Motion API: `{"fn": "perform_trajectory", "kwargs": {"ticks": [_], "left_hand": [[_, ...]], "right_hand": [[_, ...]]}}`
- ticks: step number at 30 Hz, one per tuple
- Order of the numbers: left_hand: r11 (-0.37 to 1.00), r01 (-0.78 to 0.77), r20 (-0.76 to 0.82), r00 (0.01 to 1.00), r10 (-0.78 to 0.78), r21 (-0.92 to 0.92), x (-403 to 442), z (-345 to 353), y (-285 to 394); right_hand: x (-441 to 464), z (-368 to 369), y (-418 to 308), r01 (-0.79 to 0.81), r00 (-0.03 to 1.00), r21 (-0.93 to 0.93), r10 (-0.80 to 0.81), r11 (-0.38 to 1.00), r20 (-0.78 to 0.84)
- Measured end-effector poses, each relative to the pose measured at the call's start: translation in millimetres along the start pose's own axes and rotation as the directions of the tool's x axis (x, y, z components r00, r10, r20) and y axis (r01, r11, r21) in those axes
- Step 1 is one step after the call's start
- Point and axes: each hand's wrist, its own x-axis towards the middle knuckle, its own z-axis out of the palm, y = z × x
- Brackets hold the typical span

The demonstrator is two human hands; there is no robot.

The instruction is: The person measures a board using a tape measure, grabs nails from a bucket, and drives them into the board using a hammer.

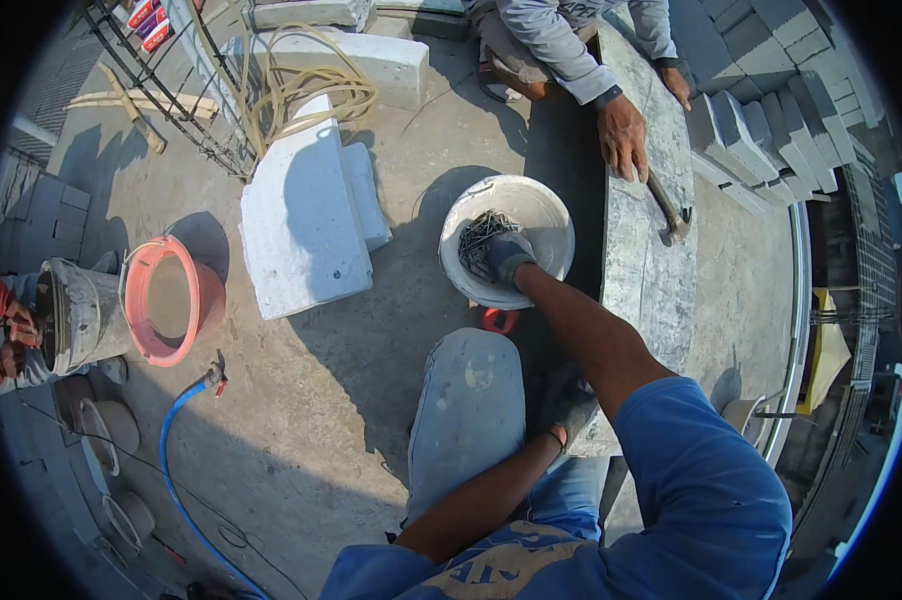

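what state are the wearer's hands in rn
Left hand: in shadow by the board; grip can't be told.
Right hand: at the nails in the bucket; grip unclear.

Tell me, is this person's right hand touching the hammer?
Apart. The head view plainly shows a gap: the gloved right hand is inside the white bucket, while the hammer is over the grey board, beyond the bucket's rim.

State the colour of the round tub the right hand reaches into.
The round tub is off-white, as the head view shows.
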Motion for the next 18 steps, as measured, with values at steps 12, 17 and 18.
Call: {"fn": "perform_trajectory", "kwargs": {"ticks": [12, 17, 18], "left_hand": [[0.996, -0.049, -0.305, 0.95, 0.068, 0.069, 22, 150, -6], [0.999, -0.036, 0.032, 0.999, 0.036, -0.015, 11, 97, 1], [0.999, -0.033, 0.005, 0.999, 0.033, -0.019, 10, 85, 2]], "right_hand": [[0, -4, -10, 0.236, 0.966, -0.064, -0.242, 0.97, -0.091], [-16, -34, -22, 0.257, 0.966, -0.07, -0.257, 0.964, 0.009], [-18, -39, -24, 0.301, 0.954, -0.086, -0.299, 0.95, 0.034]]}}
